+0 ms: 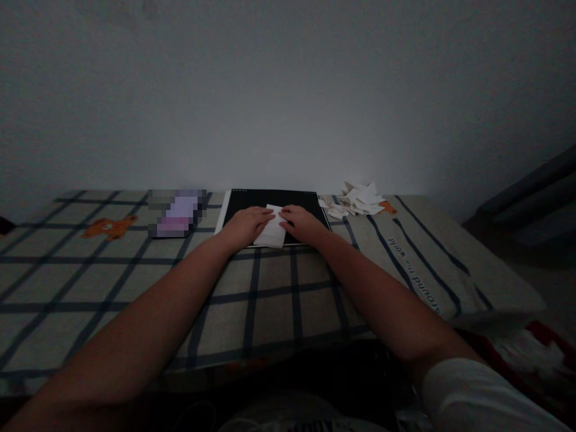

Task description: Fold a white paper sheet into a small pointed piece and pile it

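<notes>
A small piece of white paper [271, 233], seemingly folded, lies on a flat black rectangular panel [238, 203] with a white left edge. My left hand [246, 228] grips the paper's left side, its fingers reaching over the upper part and the thumb lower down. On the opposite side, my right hand [302, 223] holds the upper right edge between fingers and thumb. Both hands rest low over the panel and partly cover it. Just right of the panel sits a heap of white paper pieces [362, 198], several of them folded or crumpled.
A checked cloth [274, 294] with printed orange figures [110, 228] covers the table. At left lies a phone-like device [180, 213] with a blurred-out screen. A plain wall [279, 108] rises directly behind the table. Red and white fabric [535, 348] shows at lower right.
</notes>
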`<state>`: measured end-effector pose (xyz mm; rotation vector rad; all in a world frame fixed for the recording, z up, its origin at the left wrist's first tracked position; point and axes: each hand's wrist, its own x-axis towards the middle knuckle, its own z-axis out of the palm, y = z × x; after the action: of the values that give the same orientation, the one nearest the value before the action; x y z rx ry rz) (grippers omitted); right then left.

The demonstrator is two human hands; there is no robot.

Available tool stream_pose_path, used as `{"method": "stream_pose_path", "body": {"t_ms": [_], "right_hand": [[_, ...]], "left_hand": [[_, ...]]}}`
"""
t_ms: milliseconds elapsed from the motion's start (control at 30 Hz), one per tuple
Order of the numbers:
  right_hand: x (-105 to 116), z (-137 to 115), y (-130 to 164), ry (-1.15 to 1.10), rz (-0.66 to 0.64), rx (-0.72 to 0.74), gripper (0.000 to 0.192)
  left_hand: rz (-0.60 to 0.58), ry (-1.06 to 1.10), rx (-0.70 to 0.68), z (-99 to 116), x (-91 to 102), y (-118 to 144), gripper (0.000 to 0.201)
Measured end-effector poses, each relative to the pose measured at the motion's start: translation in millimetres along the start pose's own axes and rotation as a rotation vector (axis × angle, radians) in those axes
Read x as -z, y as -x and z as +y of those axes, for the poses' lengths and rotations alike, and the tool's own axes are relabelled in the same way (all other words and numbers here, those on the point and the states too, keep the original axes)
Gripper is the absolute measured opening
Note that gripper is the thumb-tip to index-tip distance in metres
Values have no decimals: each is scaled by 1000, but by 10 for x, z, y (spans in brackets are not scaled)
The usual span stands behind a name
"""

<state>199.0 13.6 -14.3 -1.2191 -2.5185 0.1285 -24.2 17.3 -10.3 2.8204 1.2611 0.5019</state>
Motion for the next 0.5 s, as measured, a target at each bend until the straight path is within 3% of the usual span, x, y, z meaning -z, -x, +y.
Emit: {"method": "stream_pose_path", "body": {"t_ms": [233, 500], "right_hand": [[-20, 89, -37, 24, 50, -43, 32], [48, -30, -37, 140, 22, -184, 32]], "left_hand": [[-102, -187, 49, 88, 35, -19, 47], [-98, -165, 89, 145, 56, -9, 45]]}}
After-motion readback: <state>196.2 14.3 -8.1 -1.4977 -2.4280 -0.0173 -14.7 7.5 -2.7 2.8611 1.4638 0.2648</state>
